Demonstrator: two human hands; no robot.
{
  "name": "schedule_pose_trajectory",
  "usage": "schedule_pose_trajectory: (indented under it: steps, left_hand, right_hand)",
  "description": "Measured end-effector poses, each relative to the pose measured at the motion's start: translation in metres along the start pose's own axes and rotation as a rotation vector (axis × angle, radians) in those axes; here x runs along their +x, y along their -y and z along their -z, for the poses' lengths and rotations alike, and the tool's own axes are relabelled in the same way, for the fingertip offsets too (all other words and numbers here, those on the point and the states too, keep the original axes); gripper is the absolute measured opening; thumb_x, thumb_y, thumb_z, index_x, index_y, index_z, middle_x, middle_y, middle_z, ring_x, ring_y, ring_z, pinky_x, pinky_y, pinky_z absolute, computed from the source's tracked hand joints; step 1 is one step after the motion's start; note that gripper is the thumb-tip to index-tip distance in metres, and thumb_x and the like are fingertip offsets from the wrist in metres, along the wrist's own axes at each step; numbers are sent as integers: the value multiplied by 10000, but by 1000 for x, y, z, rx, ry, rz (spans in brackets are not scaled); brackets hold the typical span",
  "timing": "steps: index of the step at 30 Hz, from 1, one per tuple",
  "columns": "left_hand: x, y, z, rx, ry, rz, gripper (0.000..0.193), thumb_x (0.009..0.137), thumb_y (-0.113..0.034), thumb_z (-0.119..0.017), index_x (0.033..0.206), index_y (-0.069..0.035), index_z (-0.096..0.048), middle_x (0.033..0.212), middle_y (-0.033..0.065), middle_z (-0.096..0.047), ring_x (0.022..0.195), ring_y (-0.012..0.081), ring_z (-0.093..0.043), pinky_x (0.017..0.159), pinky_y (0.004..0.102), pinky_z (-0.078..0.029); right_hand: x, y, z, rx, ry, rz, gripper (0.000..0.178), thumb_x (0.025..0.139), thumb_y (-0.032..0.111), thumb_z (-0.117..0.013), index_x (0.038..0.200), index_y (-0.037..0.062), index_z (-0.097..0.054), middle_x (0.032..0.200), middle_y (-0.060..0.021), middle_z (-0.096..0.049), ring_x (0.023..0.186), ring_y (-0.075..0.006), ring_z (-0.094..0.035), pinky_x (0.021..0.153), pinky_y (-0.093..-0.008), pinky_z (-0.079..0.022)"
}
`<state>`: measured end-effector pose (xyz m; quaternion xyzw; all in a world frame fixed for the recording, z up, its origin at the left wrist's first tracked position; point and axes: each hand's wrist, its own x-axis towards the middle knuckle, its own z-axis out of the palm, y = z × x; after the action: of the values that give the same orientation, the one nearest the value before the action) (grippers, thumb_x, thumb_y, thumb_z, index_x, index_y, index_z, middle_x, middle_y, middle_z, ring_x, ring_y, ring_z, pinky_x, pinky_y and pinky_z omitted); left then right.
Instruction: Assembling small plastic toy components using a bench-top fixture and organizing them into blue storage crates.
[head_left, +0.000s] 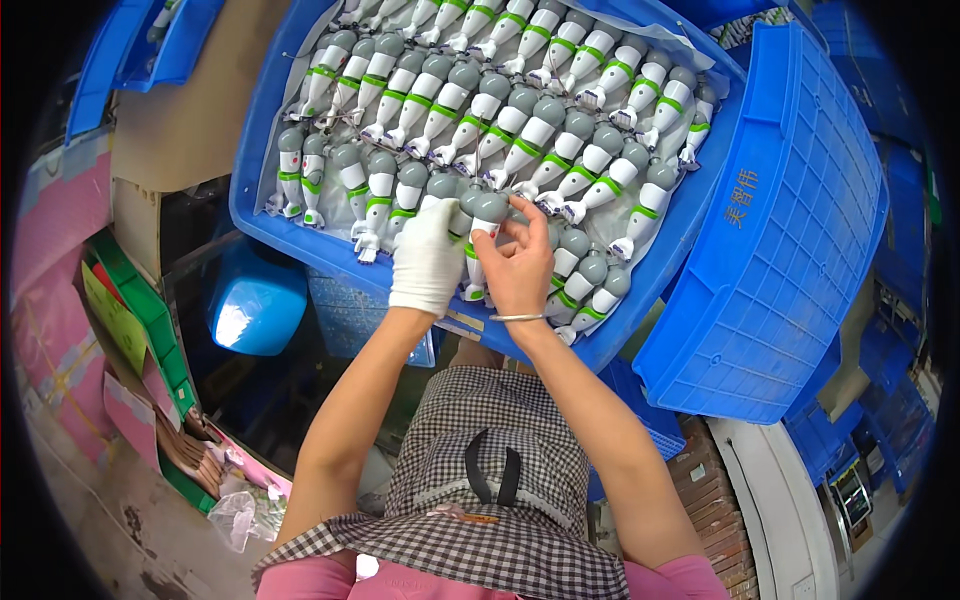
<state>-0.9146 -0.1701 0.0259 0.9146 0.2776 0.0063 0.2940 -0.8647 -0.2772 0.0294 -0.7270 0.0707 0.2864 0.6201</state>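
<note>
A blue tray (258, 224) lined with translucent plastic holds rows of toy limb-like parts (535, 140). Each has a grey rounded top, a white body, a green band and a white foot-like end. My right hand (520, 262), bare with a bangle at the wrist, pinches one grey-topped toy part (489, 208) between thumb and fingers, over the tray's near side. A small red mark shows on its white body. Close beside it, my left hand (428, 262), in a white glove, has its fingers closed at a neighbouring toy part; the glove partly hides that part.
An upturned blue crate (770, 230) leans at the tray's right. Left of the tray's near edge is a shiny blue plastic stool or bin (258, 305). A green-edged box (145, 315) with cardboard stands farther left. Stacked brown slats (712, 500) lie at the lower right.
</note>
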Motion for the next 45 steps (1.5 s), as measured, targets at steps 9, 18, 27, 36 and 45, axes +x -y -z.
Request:
schedule_pose_trajectory:
  steps: [9, 18, 27, 36, 45]
  left_hand:
    - [3, -6, 29, -97, 1, 160, 303, 723, -152, -696, 978, -22, -598, 873, 136, -630, 780, 276, -621, 707, 373, -488]
    - [-5, 4, 68, -653, 90, 442, 305, 865, -165, -637, 1113, -12, -548, 900, 48, -603, 799, 119, -570, 703, 263, -461]
    - [-23, -23, 92, -1095, 177, 610, 267, 902, -186, -606, 1085, -3, -538, 949, 49, -600, 808, 132, -574, 723, 260, -460]
    - [-36, -34, 97, -868, 47, 416, 434, 792, -19, -697, 1193, -1, -532, 1076, 57, -596, 956, 117, -564, 818, 271, -477]
    - [-34, -48, 97, -484, 44, 135, 416, 762, 0, -673, 1160, -40, -561, 1078, 124, -607, 950, 259, -615, 794, 321, -497]
  right_hand:
    - [-3, 13, 6, 198, 40, -221, 536, 772, 55, -674, 1232, 23, -401, 915, -112, -646, 516, -56, -501, 439, -192, -404]
    - [3, 0, -28, 152, -1, -208, 530, 801, 24, -605, 1253, 12, -329, 918, -157, -630, 510, -151, -591, 451, -273, -489]
    - [6, 5, -6, -299, 79, 10, 509, 789, 12, -585, 1254, 19, -379, 990, -207, -652, 553, -207, -657, 520, -314, -535]
    - [-32, 95, 13, 432, 451, -274, 384, 863, 127, -616, 1191, -42, -508, 1103, -133, -610, 663, -132, -617, 611, -254, -518]
    - [-33, 106, 7, 535, 328, -375, 451, 804, 50, -605, 1206, -54, -430, 1067, -181, -570, 667, -172, -631, 622, -291, -551]
